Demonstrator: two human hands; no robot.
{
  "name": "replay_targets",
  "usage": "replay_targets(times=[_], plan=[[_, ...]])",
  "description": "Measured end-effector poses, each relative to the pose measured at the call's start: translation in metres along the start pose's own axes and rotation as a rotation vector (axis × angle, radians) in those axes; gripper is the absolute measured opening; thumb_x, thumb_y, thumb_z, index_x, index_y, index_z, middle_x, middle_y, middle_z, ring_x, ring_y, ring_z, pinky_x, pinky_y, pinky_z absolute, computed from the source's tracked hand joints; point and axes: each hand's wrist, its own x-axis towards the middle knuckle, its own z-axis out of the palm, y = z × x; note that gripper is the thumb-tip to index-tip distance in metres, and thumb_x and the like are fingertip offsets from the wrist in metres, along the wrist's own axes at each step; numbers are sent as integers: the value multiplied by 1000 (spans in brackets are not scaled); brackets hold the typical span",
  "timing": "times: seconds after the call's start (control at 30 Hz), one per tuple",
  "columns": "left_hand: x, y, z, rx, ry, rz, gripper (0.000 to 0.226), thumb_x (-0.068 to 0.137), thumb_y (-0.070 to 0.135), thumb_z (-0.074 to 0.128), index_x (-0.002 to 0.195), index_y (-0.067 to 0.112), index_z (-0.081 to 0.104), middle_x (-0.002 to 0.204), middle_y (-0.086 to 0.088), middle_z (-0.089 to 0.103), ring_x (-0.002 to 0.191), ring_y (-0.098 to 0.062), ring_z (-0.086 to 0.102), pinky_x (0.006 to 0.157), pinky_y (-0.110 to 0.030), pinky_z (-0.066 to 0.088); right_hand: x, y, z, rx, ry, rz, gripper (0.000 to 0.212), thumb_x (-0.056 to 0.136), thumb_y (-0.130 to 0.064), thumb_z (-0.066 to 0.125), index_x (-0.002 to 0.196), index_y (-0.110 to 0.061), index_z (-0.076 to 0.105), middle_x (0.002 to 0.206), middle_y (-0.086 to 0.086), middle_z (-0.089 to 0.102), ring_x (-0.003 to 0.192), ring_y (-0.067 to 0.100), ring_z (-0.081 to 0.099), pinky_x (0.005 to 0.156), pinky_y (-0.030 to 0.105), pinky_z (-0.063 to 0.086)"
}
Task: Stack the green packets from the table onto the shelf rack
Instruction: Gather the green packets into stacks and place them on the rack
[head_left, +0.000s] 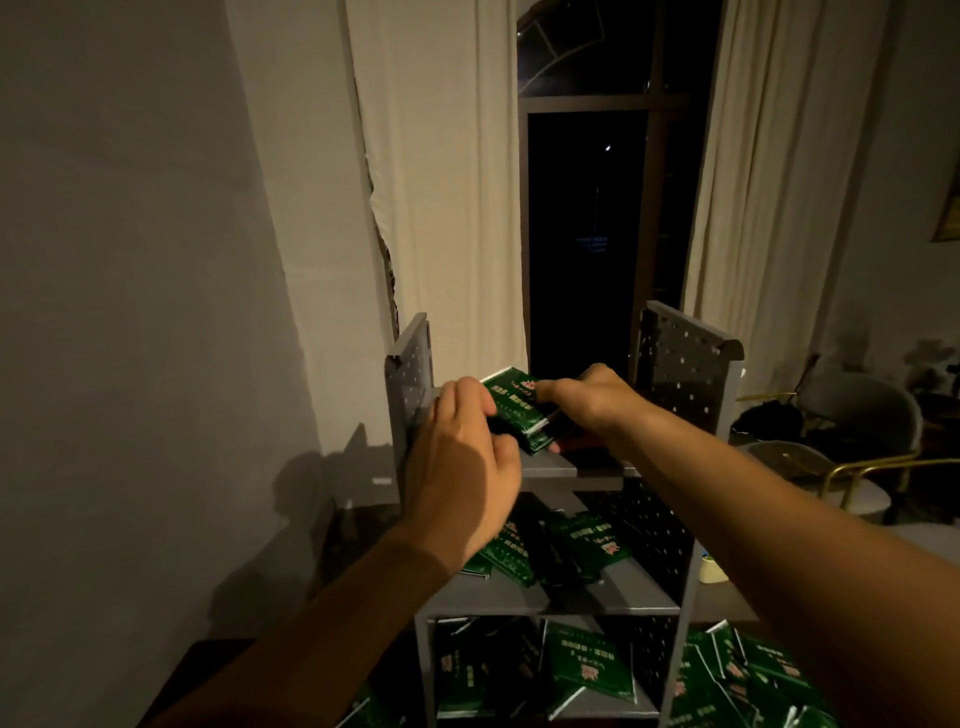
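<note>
Dim light fills a room with pale curtains (441, 156) on either side of a dark window (587, 234), and a grey pegboard-sided shelf rack (680, 374) stands in front on the surface (727, 603). Both hands are up at the top shelf (550, 465): the left hand (462, 457) has its fingers curled round the near edge of a small bundle of green packets (514, 402), and the right hand (587, 397) pinches the far side of the same bundle. The bundle sits tilted, low over the shelf board; whether it touches is hard to tell. More packets (582, 545) lie loosely on the middle shelf, others (587, 670) on the bottom one, and a heap (743, 680) waits on the surface to the right. To place this well, it seems best to square the edges between both hands, lower the bundle flat, and push it toward the left side panel (410, 374) before letting go, so later bundles fit beside it.
</note>
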Motion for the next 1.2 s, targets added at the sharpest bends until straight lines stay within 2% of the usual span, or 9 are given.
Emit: replay_targets(times=[0.13,0.23,0.37,0.43,0.53,0.7,0.87,1.03,1.2], plan=[[-18,-7,-7,142,-102,265,7,89,26,47,89,19,50,91,6,44,79,-13,46,65,-32,46,-8,-15,25,-12,6,16,26,90,-27,72,89,-5,59,80,13,67,64,22,68,53,31,58],[-30,-12,-5,272,-138,386,16,90,23,51,94,13,62,95,1,54,89,-17,50,73,-34,48,-12,-14,34,-330,41,-50,37,90,-47,66,82,-12,55,79,5,61,70,19,60,59,28,49],[-33,-24,-5,373,-197,372,27,92,27,48,102,10,67,102,-3,60,94,-19,54,79,-39,51,-14,-3,34,-800,43,-186,63,91,-71,35,118,-19,58,109,6,60,97,25,57,81,37,46],[-34,-27,-7,387,-205,365,30,93,29,45,105,10,66,104,-4,61,95,-19,54,80,-39,52,-23,1,22,-713,61,-263,54,97,-60,34,125,-19,55,118,9,61,102,26,57,82,38,47],[-34,-25,-10,382,-199,357,33,94,32,43,111,11,63,106,-3,61,95,-19,55,81,-37,52,-35,16,-1,-584,-17,-422,24,98,-35,59,115,-19,52,110,3,65,98,20,62,83,36,53],[-34,-22,-9,459,-188,365,37,94,37,41,104,12,66,96,-4,63,89,-21,57,77,-38,52,-40,30,2,-594,-170,-498,69,88,-25,76,145,-27,39,131,3,64,119,17,61,93,23,46],[-26,-21,-12,536,-211,252,50,95,45,29,98,12,67,92,-7,64,87,-23,58,78,-41,51,-20,21,26,-647,-80,-536,55,90,-18,73,140,-21,52,131,5,66,117,19,63,98,29,50],[-24,-22,-10,555,-226,205,54,92,50,27,105,14,64,99,-6,64,93,-22,57,82,-38,51,-2,17,40,-650,-66,-543,46,88,-15,72,131,-20,57,125,5,68,112,20,65,88,21,46],[-18,-26,-3,561,-231,152,59,90,54,27,107,11,64,101,-9,64,94,-24,57,85,-39,50,13,17,49,-617,-76,-524,50,87,-17,73,133,-20,53,127,7,68,113,23,65,99,37,54]])
